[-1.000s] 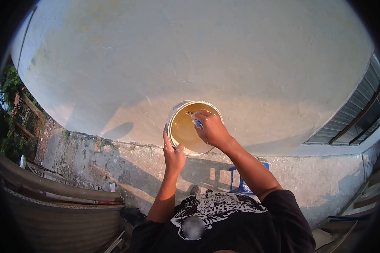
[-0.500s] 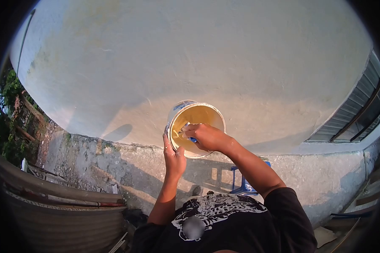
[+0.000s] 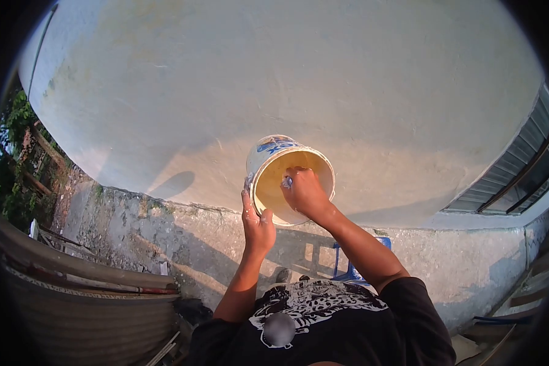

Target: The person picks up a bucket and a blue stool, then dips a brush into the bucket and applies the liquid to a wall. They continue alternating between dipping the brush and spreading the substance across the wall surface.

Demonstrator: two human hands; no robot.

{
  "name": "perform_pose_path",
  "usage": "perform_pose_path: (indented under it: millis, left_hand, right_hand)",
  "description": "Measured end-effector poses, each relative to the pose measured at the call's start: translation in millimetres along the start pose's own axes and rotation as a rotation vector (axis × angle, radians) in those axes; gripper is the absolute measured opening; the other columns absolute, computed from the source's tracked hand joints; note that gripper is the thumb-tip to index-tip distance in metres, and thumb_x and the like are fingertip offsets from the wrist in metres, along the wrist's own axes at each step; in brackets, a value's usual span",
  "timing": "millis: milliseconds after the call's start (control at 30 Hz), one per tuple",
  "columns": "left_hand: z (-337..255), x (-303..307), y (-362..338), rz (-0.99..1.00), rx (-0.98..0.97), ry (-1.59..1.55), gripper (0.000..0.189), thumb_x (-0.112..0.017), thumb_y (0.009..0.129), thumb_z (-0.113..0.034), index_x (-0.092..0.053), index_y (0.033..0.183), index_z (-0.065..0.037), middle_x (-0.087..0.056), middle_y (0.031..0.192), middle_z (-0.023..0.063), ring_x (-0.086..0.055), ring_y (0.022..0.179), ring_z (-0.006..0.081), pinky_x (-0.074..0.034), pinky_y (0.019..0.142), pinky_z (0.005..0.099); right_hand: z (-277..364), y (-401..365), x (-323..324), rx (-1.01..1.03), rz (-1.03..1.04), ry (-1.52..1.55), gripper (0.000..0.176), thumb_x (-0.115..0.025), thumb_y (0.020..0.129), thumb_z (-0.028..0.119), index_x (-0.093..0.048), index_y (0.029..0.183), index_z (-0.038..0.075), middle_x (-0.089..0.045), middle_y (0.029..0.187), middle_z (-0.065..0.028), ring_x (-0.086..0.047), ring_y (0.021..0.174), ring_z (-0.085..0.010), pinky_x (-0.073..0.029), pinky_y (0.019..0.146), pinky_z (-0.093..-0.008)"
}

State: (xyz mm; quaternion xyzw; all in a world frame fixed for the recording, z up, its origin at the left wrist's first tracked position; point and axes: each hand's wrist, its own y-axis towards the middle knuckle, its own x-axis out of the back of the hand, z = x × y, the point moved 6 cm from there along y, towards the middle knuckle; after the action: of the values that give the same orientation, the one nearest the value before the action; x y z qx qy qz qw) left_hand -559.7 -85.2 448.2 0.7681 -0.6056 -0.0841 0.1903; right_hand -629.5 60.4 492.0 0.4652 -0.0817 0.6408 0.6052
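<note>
A white paint bucket with blue lettering is tipped so its mouth faces me, and its yellowish inside shows. My left hand holds it at the lower left, fingers along the outer side and thumb near the rim. White smears mark those fingers. Reaching into the bucket, my right hand is closed around a small blue-handled tool. Most of that tool is hidden by the hand, so its working end cannot be made out.
A pale plastered wall rises in front. A blue plastic stool stands below my right forearm on the concrete ground. Corrugated sheeting lies at lower left, and a louvred window is at right.
The bucket has tilted more and shifted slightly up and right, showing more of its lettering. My right hand has turned and moved right within it, hiding more of the tool.
</note>
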Motion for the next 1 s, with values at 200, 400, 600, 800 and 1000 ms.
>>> perform_pose_path:
  millis: [200,400,600,800,1000]
  left_hand:
    - [-7,-9,2,0.031,0.017,0.021,0.075,-0.043,0.084,0.007,-0.022,0.156,0.006,-0.044,0.151,0.0223,-0.048,0.136,0.0282,-0.035,0.115,0.0355]
    - [-15,-4,13,0.004,0.086,-0.009,0.076,-0.043,0.084,0.008,-0.021,0.157,0.004,-0.044,0.152,0.022,-0.047,0.137,0.0288,-0.034,0.115,0.0359]
    - [-9,-3,12,-0.057,0.01,0.051,0.071,-0.045,0.083,0.007,-0.029,0.152,0.006,-0.05,0.144,0.0293,-0.053,0.132,0.0381,-0.038,0.113,0.0402]
    - [-15,-14,10,0.006,0.011,0.025,0.073,-0.045,0.083,0.007,-0.027,0.154,0.006,-0.047,0.148,0.0284,-0.05,0.136,0.0371,-0.037,0.114,0.0403]
    - [9,-11,12,-0.008,0.129,-0.058,0.076,-0.044,0.085,0.01,-0.022,0.157,0.001,-0.046,0.151,0.0205,-0.047,0.139,0.0289,-0.035,0.115,0.0368]
  right_hand:
    - [-12,5,4,-0.226,-0.073,0.36,0.025,-0.07,0.084,0.008,-0.074,0.105,-0.004,-0.072,0.101,-0.0291,-0.07,0.093,-0.0433,-0.056,0.083,-0.0453]
    - [6,17,41,0.035,-0.041,0.278,0.025,-0.069,0.082,0.004,-0.074,0.106,-0.002,-0.072,0.103,-0.0253,-0.072,0.093,-0.0387,-0.056,0.083,-0.0423]
    - [-6,20,18,0.069,0.082,-0.102,0.019,-0.064,0.083,0.004,-0.072,0.097,-0.005,-0.07,0.092,-0.0281,-0.069,0.092,-0.0437,-0.055,0.08,-0.0486]
    - [-24,12,-26,-0.142,0.164,0.157,0.02,-0.068,0.084,0.009,-0.073,0.097,-0.006,-0.072,0.095,-0.0288,-0.071,0.089,-0.0431,-0.056,0.081,-0.0467]
    - [-16,16,9,-0.151,-0.067,0.31,0.028,-0.074,0.079,0.006,-0.073,0.106,-0.004,-0.073,0.102,-0.0256,-0.07,0.096,-0.0423,-0.056,0.086,-0.0418]
